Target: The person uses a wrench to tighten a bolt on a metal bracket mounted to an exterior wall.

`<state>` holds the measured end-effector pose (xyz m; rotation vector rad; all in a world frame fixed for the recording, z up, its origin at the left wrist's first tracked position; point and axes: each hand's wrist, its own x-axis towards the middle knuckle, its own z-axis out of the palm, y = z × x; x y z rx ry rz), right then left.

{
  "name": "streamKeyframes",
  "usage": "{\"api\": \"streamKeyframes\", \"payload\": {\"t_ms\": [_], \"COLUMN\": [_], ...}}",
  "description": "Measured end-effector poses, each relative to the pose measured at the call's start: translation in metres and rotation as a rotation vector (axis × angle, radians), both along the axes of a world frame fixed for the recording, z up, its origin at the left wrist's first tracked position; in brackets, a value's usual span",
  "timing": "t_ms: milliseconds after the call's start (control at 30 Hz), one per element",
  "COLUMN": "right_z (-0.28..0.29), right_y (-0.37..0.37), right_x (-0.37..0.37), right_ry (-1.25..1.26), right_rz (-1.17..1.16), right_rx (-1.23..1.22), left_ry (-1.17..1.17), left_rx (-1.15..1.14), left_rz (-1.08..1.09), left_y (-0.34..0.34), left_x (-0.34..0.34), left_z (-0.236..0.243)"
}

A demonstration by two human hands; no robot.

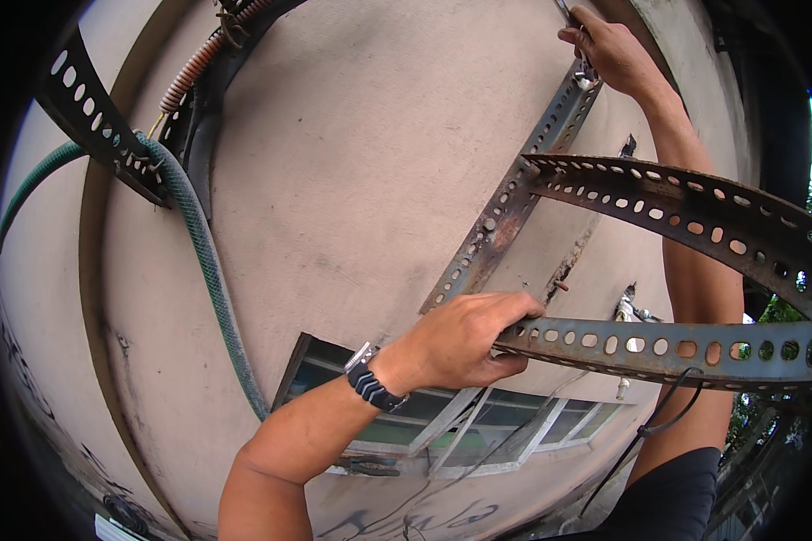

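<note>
My left hand [474, 338], a watch on its wrist, grips the inner end of a lower slotted steel angle [659, 347]. My right hand [609, 50] is raised at the top, closed on a metal wrench [566, 13] beside a bolt [585, 77] at the upper end of a rusty slanted wall angle [483, 252]. A brown slotted angle [686, 203] runs rightward from that wall piece, above the one in my left hand. The wrench's head is partly hidden by my fingers.
A beige wall [361, 180] carries a black slotted bracket [90, 108], a coiled tube [198, 68] and a green hose [212, 270] at left. A louvred window [487, 433] is below, cables hang near it, and metal fittings [627, 307] sit at right. Foliage shows at the far right.
</note>
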<state>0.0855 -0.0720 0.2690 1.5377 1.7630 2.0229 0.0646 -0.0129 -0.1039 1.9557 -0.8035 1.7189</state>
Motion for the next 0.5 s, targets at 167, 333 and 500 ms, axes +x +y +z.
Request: {"api": "streamKeyframes", "payload": {"t_ms": [167,333,500], "right_z": [0.017,0.015,0.000], "right_y": [0.020,0.021,0.010], "right_x": [0.046,0.033,0.006], "right_ry": [-0.081,-0.115,0.054], "right_rz": [0.040,-0.090,-0.138], "right_rx": [-0.080,-0.159,-0.145], "left_ry": [-0.013,-0.025,-0.017], "left_rx": [0.010,0.018,0.012], "left_rz": [-0.027,-0.015,-0.024], "left_y": [-0.001,0.000,0.000], "left_x": [0.005,0.005,0.002], "left_z": [0.000,0.000,0.000]}}
